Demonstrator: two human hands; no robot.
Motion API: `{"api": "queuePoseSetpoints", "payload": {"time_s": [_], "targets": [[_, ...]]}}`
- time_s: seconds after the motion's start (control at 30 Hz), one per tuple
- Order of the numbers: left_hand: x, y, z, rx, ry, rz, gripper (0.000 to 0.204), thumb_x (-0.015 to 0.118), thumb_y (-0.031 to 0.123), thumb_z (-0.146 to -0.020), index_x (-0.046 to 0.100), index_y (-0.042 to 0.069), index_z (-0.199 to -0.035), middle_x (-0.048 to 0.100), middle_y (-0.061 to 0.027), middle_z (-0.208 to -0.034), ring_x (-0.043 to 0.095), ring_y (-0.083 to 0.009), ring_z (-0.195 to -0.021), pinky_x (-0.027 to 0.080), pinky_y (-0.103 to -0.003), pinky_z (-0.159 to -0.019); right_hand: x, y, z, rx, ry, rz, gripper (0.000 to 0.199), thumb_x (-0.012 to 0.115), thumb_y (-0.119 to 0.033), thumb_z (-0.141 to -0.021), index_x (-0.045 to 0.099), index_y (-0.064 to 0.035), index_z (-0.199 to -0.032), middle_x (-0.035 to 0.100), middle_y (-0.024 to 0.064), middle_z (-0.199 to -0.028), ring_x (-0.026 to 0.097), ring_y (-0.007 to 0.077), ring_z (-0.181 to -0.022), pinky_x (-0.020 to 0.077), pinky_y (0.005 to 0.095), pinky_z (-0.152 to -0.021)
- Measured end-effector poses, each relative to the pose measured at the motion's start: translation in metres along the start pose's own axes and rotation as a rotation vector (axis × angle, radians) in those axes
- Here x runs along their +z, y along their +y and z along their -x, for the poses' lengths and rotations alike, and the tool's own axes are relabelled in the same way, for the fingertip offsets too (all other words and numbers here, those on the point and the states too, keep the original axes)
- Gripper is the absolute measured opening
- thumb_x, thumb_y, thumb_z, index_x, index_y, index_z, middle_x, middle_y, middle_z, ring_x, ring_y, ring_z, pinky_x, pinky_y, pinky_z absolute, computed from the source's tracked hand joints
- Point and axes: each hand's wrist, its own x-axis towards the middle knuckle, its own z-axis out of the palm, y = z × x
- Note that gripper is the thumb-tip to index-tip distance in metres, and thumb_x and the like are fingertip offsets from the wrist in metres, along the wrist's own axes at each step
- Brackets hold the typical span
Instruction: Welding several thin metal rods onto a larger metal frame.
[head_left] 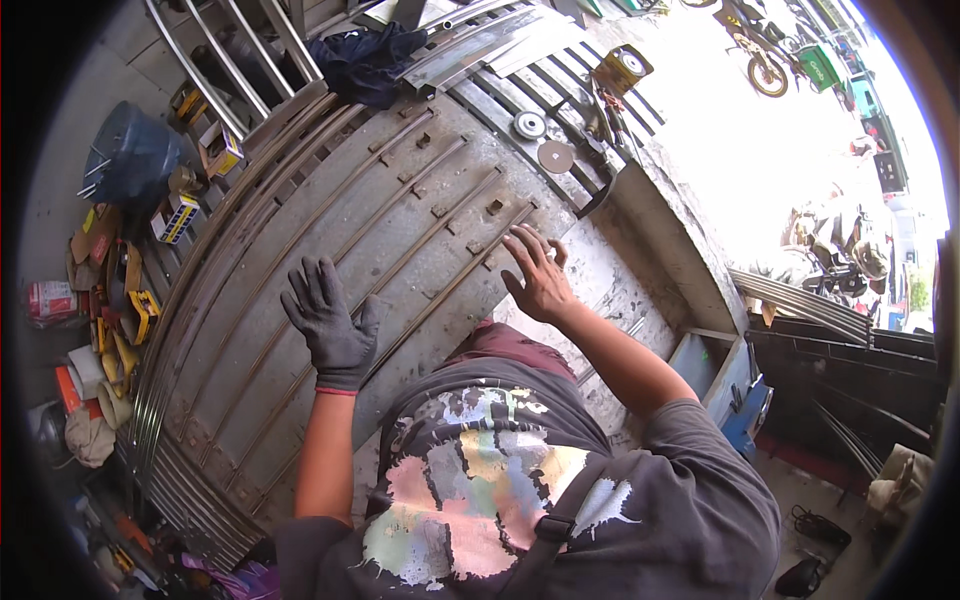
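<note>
My left hand, in a dark grey glove with a red cuff edge, hovers over or rests on a metal worktable; contact is hard to tell. Its fingers are stretched out and nothing is in it. My bare right hand is near the table's right edge, fingers apart and slightly bent, with nothing visible in it. Between the hands runs a long thin metal rod, the nearest of several lying roughly parallel across the table. Small metal pieces sit along the rods.
A pale grinding wheel and a brown disc lie on slats at the far right, near a yellow box. Dark cloth lies at the back. A blue bucket stands left. Metal tubes line the table's left edge.
</note>
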Motion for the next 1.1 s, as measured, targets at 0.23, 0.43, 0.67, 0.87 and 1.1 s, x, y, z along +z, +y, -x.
{"api": "queuePoseSetpoints", "payload": {"time_s": [0.23, 0.43, 0.67, 0.87, 1.1], "targets": [[0.054, 0.051, -0.1, -0.046, 0.104, -0.055, 0.09, 0.055, 0.054, -0.1, 0.023, 0.001, -0.166, 0.027, -0.0254, -0.171, 0.025, -0.047, -0.157, 0.013, -0.062, -0.127, -0.034, 0.084, 0.001, 0.184, 0.169, 0.03, 0.067, 0.077, -0.018, -0.087, 0.05, -0.0148, -0.148, 0.049, 0.0114, -0.153, 0.043, 0.0294, -0.148, 0.0229, 0.0504, -0.117], [0.123, 0.046, -0.091, -0.015, -0.116, -0.098, 0.086, 0.054, 0.052, -0.1, 0.029, -0.001, -0.163, 0.036, -0.0254, -0.165, 0.033, -0.0431, -0.153, 0.018, -0.061, -0.127, -0.041, 0.148, -0.017, 0.267, 0.229, 0.005, 0.066, 0.077, -0.017, -0.088, 0.05, -0.0151, -0.148, 0.049, 0.011, -0.154, 0.044, 0.0301, -0.147, 0.0216, 0.0502, -0.118], [0.097, 0.048, -0.132, -0.11, 0.046, -0.175, 0.086, 0.053, 0.054, -0.102, 0.029, -0.001, -0.163, 0.035, -0.0251, -0.167, 0.033, -0.0448, -0.154, 0.021, -0.061, -0.126, -0.047, 0.196, -0.07, 0.209, 0.266, -0.033, 0.065, 0.074, -0.016, -0.09, 0.049, -0.0132, -0.15, 0.05, 0.0124, -0.154, 0.045, 0.0312, -0.147, 0.0236, 0.0497, -0.118], [0.12, 0.052, -0.162, -0.218, 0.107, -0.219, 0.085, 0.051, 0.057, -0.103, 0.032, -0.001, -0.162, 0.036, -0.0258, -0.166, 0.034, -0.0458, -0.153, 0.025, -0.061, -0.124, -0.036, 0.218, -0.1, 0.127, 0.254, -0.182, 0.058, 0.069, -0.007, -0.094, 0.05, -0.0096, -0.149, 0.051, 0.0171, -0.152, 0.048, 0.0391, -0.143, 0.0399, 0.0491, -0.116], [0.144, 0.054, -0.156, -0.119, -0.073, -0.204, 0.079, 0.05, 0.057, -0.102, 0.042, 0.001, -0.157, 0.039, -0.0265, -0.163, 0.036, -0.0492, -0.15, 0.029, -0.061, -0.123, -0.008, 0.228, -0.11, 0.084, 0.185, -0.16, 0.037, 0.062, -0.014, -0.097, 0.062, -0.0088, -0.133, 0.058, 0.013, -0.143, 0.056, 0.0373, -0.132, 0.0432, 0.0486, -0.112]]}}
